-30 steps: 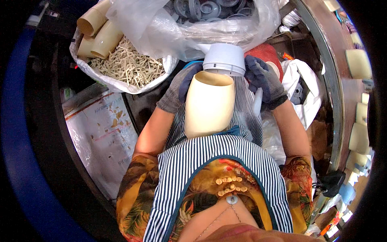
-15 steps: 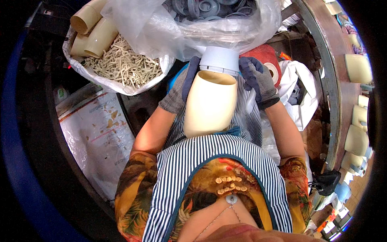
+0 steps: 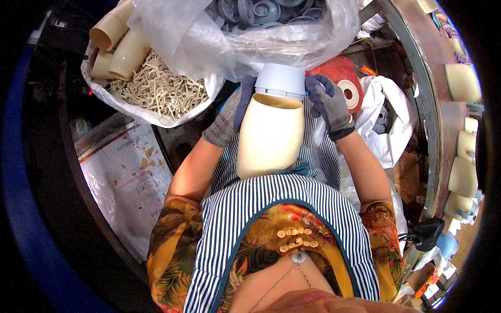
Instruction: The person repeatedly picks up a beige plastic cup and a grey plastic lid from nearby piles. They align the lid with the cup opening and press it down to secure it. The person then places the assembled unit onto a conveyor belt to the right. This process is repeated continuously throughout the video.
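Observation:
A hollow cream plastic shell (image 3: 271, 138) lies in my lap against the striped apron, its open oval end facing away from me. Just beyond that opening is a white plastic collar (image 3: 281, 79), with a slotted rim next to the shell's mouth; I cannot tell whether the two are joined. My left hand (image 3: 233, 115), in a grey and dark blue glove, grips the collar from the left, its fingers mostly hidden behind. At the collar's right edge my right hand (image 3: 329, 107), gloved alike, is closed with curled fingers. What it pinches, if anything, is hidden.
Ahead on the left, a white sack (image 3: 180, 121) holds small beige pegs (image 3: 162, 88) and cream tubes (image 3: 128, 55). A clear plastic bag (image 3: 292, 44) of grey rings stands ahead. A red bundle (image 3: 334, 73) lies right of it. Cream shells (image 3: 462, 177) line the bench at right.
The view has shifted slightly. The collar and both hands stay together at the shell's mouth, with the right hand's fingers still curled by the collar's edge.

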The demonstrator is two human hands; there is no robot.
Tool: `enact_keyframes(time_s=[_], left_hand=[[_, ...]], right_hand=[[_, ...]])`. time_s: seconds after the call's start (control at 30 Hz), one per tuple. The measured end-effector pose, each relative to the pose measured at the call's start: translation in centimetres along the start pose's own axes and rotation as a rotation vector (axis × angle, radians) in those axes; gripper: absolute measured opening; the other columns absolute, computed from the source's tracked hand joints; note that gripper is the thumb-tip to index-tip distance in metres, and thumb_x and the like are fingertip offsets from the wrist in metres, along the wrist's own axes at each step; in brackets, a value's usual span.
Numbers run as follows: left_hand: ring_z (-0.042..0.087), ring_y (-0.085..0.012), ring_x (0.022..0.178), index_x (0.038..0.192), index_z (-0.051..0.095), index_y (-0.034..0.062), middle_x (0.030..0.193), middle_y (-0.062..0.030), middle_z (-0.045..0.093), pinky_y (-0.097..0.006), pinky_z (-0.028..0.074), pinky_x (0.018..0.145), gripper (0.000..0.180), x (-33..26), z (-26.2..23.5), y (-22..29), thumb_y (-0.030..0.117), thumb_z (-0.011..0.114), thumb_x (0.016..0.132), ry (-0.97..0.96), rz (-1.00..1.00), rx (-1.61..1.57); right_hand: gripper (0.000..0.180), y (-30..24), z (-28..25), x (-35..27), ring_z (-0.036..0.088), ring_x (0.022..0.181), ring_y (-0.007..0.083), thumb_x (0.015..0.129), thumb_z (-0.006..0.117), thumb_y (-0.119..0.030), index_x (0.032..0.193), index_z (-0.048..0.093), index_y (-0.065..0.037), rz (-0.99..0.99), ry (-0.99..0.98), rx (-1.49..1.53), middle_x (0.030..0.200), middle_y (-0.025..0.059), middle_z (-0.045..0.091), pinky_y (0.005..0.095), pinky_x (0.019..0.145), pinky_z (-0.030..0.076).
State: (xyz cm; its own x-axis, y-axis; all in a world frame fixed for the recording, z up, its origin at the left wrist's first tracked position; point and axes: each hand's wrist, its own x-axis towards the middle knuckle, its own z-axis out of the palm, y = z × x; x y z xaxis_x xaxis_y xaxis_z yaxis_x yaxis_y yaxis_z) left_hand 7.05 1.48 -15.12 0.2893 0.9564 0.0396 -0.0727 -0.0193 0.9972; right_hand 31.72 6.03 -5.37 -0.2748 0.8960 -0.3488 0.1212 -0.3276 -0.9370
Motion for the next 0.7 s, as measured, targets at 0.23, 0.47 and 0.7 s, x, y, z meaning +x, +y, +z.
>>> enact_keyframes(time_s=[0.23, 0.47, 0.7], left_hand=[[0.055, -0.0236, 0.119, 0.139, 0.044, -0.0035, 0.130, -0.0176, 0.056, -0.034, 0.044, 0.103, 0.060, 1.7, -0.7, 8.8, 0.041, 0.053, 0.099, -0.112, -0.086, 0.062], [0.053, -0.0253, 0.119, 0.134, 0.048, -0.0064, 0.131, -0.0195, 0.054, -0.036, 0.043, 0.101, 0.064, 1.4, 0.7, 11.5, 0.042, 0.060, 0.094, -0.095, -0.353, 0.025], [0.058, -0.0214, 0.113, 0.137, 0.044, -0.0031, 0.126, -0.0162, 0.059, -0.034, 0.049, 0.096, 0.070, 1.6, 0.7, 10.4, 0.040, 0.070, 0.088, -0.057, -0.360, -0.021]], right_hand=[[0.025, 0.8, 0.9, -0.3, 0.054, 0.057, 0.0055, 0.092, 0.063, -0.025, 0.108, 0.064, -0.006, -0.311, 0.139, -0.301, 0.074, 0.0024, 0.062, 0.0247, 0.048, 0.042], [0.026, 3.6, 0.4, 0.3, 0.068, 0.079, 0.0228, 0.088, 0.067, -0.024, 0.105, 0.065, -0.004, -0.484, 0.228, -0.436, 0.089, 0.0145, 0.070, 0.0349, 0.071, 0.052], [0.028, 2.4, 0.8, -0.4, 0.070, 0.081, 0.0227, 0.087, 0.069, -0.026, 0.104, 0.065, -0.004, -0.434, 0.223, -0.482, 0.089, 0.0140, 0.070, 0.0341, 0.071, 0.053]])
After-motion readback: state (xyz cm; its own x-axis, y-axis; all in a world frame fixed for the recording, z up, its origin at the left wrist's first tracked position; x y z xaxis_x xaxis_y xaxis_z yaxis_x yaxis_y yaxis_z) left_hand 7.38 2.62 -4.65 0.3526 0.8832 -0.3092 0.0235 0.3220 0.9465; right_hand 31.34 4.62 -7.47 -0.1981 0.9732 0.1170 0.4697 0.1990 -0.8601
